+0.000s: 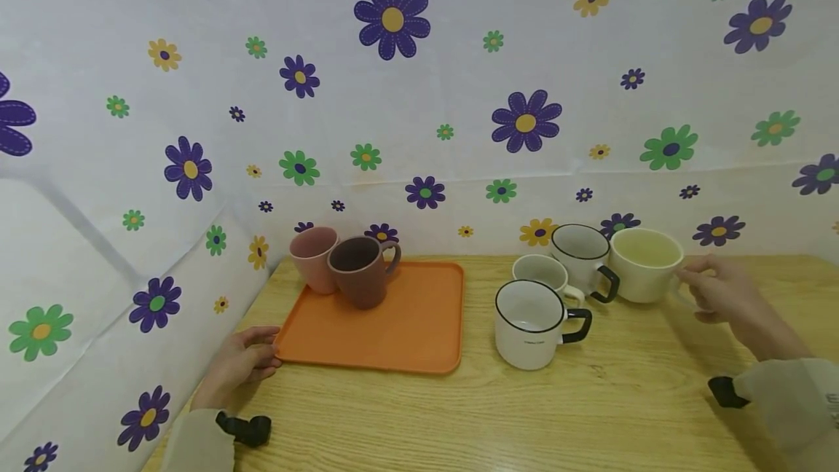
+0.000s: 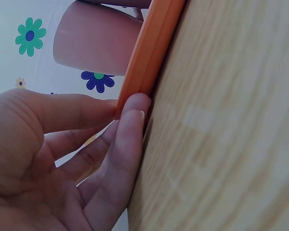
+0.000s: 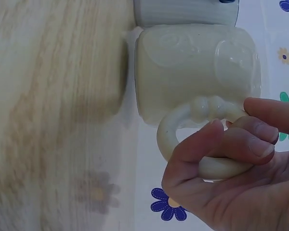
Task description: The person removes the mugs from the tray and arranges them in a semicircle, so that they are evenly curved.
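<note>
A white flowered cloth [image 1: 446, 86] rises along the left and far edges of the tabletop [image 1: 419, 421], which has a pale wood grain. The orange tray [image 1: 400, 330] lies toward the tabletop's far left corner; the left hand [image 1: 239, 363] pinches its near left corner, fingers grasping the rim. Along the far edge, right of the middle, is the wide cream mug [image 1: 639, 281]; the right hand [image 1: 730, 301] has its fingers curled through and around the handle, gripping it. The front white mug [image 1: 526, 341], black-rimmed and black-handled, stands nearer the near edge than the other mugs; its lookalike, the rear white mug [image 1: 580, 259], is by the far edge, just left of the wide cream one. The brown mug [image 1: 360, 282] stands on the tray, handle rightward, beside the pink mug [image 1: 313, 261] at the tray's far left corner. Smallest, the little cream mug [image 1: 536, 269] sits between the two white mugs.
</note>
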Available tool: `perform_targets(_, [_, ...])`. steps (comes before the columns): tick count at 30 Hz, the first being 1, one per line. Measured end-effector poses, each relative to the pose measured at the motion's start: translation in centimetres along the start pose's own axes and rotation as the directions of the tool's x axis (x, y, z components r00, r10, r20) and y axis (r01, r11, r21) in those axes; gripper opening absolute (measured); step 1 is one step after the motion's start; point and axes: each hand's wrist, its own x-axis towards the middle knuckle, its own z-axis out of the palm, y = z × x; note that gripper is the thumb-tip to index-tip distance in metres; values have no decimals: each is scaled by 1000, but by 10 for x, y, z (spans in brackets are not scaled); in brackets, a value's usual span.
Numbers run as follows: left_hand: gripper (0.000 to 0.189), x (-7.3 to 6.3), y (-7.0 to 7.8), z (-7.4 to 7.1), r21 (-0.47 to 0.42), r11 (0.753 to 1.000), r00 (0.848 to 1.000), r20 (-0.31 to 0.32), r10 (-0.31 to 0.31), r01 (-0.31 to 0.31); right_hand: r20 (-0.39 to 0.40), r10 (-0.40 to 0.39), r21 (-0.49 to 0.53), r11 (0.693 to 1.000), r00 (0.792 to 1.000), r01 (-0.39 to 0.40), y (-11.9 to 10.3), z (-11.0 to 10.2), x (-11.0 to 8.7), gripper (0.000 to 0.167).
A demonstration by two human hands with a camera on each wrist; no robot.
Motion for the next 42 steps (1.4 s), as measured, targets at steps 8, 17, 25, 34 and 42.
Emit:
perform_targets(8, [48,-2,0,-1,-5,1000,1000,-6,-9,9,66,-8,28,1000,998,7,7,3,2,30])
perform_targets(17, [49,-5,-3,-4,5,1000,1000,-3,-5,5,120,-50,71,997,991,42,9,6,5,28])
perform_targets(25, [48,-3,-3,-5,1,1000,1000,-3,6,-6,106,-63,93,994,992,53,7,8,10,30])
perform_targets(34, [48,-2,-2,-5,2,1000,1000,-3,8,-8,106,-102,51,994,989,97,8,8,10,35])
perform_targets(42, [49,-2,0,-5,12,1000,1000,-1,13,-13,117,-118,14,993,986,117,12,3,7,40])
